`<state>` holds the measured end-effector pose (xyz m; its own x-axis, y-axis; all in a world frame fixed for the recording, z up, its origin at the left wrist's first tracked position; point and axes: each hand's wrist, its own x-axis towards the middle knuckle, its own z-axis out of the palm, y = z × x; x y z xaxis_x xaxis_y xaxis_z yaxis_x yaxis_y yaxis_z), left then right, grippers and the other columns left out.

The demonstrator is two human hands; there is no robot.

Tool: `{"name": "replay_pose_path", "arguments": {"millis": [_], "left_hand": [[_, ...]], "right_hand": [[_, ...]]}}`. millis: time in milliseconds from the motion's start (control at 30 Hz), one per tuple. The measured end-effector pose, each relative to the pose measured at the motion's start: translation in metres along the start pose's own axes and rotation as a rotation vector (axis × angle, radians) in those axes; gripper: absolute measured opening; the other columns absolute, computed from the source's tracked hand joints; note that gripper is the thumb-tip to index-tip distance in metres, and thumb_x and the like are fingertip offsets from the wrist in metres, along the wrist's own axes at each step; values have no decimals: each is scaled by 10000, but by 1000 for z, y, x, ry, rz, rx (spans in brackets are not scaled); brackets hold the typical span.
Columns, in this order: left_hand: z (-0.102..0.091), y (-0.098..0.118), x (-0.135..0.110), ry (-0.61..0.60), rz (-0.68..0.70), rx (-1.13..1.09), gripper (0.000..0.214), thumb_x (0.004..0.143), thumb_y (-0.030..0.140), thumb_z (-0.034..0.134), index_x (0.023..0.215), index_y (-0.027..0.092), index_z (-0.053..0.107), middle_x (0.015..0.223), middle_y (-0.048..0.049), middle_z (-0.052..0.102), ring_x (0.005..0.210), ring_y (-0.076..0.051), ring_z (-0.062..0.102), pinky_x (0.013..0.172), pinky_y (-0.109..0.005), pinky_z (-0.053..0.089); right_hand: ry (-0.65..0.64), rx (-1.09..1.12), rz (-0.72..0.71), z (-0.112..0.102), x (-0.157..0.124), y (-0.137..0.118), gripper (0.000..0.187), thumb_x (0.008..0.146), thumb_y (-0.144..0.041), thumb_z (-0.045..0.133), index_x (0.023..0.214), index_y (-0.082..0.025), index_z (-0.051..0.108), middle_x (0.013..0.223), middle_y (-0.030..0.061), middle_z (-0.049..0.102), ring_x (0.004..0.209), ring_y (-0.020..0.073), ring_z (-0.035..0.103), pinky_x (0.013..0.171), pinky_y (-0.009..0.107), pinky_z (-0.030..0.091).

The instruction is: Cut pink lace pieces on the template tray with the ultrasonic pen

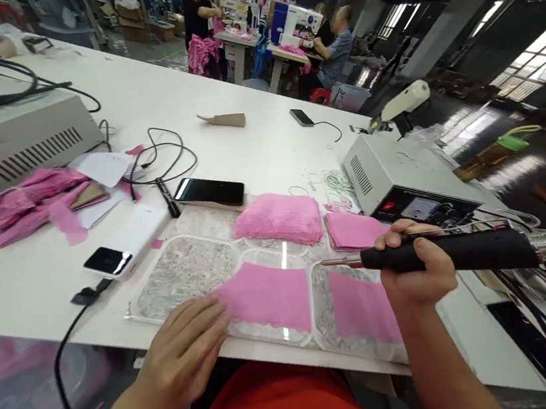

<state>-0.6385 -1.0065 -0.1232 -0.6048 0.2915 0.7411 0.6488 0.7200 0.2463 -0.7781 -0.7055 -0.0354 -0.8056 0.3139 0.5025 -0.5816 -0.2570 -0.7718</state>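
Observation:
My right hand (415,266) is closed round the black handle of a heated cutting tool (453,254), whose thin metal tip points left over a pink fabric piece (361,307). My left hand (185,357) lies flat with fingers stretched, its fingertips on the left edge of another pink fabric piece (265,296). Both pieces lie on a scratched clear plastic mat (186,269) at the table's front edge. Behind them rests a fluffy pink stack (279,218) and a flat pink stack (354,229).
A white control box (401,181) stands right of the mat. Two phones (208,191) (108,260), a black pen, cables, a grey machine (14,148) and pink scraps (21,204) lie on the white table (255,146). Other people work at sewing machines far behind.

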Motion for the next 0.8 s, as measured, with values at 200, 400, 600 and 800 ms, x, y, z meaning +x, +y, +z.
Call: {"name": "replay_pose_path", "arguments": {"millis": [200,400,600,800], "left_hand": [[68,54,66,-33,79,-92,254,875,47,539,1098,126,632,1018,-97,717,1014,-213,642,906,-361,516],[116,85,84,-119,156,-128,164,878,87,544,1025,90,618,986,-108,717,940,-207,652,787,-336,519],[113,89,81,-116,118,-32,142,879,136,574,1008,96,619,968,-93,721,908,-196,654,754,-322,510],[94,76,74,-84,44,36,167,863,124,594,1027,108,622,1006,-97,720,960,-208,649,827,-347,506]], "right_hand": [[90,-26,48,-51,5,-7,101,608,-222,567,697,-176,579,734,-4,551,536,90,483,499,257,442],[57,0,65,-62,6,-7,111,593,-230,573,691,-180,589,745,12,542,551,106,480,503,278,441],[-17,65,142,-47,3,-9,111,639,-201,587,745,-200,622,797,13,555,579,115,484,541,308,480],[-145,89,161,-16,-11,-2,80,723,-211,630,800,-210,608,853,9,581,608,114,537,592,321,524]]}}
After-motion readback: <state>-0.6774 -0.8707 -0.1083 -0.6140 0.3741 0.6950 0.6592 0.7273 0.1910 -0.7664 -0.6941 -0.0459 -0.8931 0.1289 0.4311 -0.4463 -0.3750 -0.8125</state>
